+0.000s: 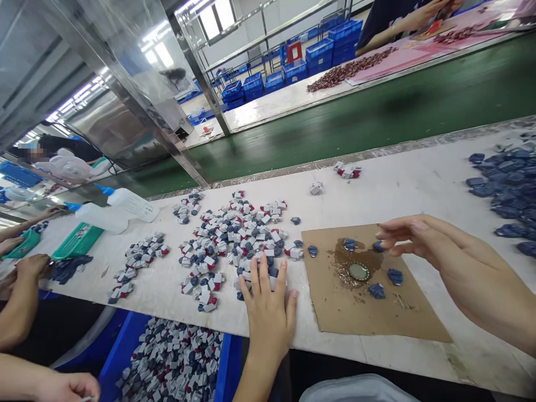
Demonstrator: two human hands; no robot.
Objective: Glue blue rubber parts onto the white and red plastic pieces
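My left hand (268, 301) lies flat, fingers spread, on the near edge of a heap of small white, grey-blue and red parts (234, 240) on the white table (419, 184). My right hand (422, 240) hovers over a brown cardboard sheet (364, 312), fingertips pinched on a small blue part (379, 246). On the cardboard sit a small round dish (359, 271) in a dark stain and a few more blue parts (395, 276).
A blue bin (228, 363) of the same parts stands below the table edge. A pile of blue parts (508, 195) lies far right. White bottles (121, 209) and green trays (77, 241) sit left, by another person's arms (20, 296). A green conveyor (377, 111) runs behind.
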